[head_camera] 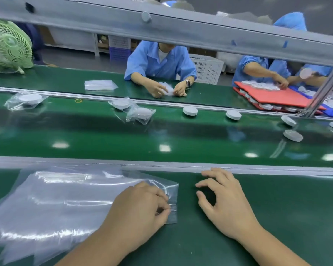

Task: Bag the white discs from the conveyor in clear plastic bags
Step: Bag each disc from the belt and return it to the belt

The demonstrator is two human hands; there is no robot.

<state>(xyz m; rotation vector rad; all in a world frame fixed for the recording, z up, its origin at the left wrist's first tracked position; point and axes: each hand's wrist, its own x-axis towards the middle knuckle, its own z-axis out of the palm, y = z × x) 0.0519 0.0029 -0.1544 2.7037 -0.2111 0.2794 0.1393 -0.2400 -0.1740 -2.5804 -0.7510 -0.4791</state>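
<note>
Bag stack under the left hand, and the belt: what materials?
Bag stack: thin clear plastic film, glossy; green shows through, creases glint.
Belt: smooth green, probably PVC or rubber, glossy; carries mirror-like light reflections.

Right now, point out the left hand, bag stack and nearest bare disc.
left hand (140, 207), head view, back of hand
bag stack (65, 198), head view, top sheet
nearest bare disc (293, 135), head view, top face

The long green conveyor belt is glossy and mirrors the ceiling lights, while the dark green work surface nearer is matt. Near left, the stack of clear thin plastic bags is shiny and creased. The round white discs look like smooth, matt plastic. The grey rail between belt and work surface is dull metal.
</note>
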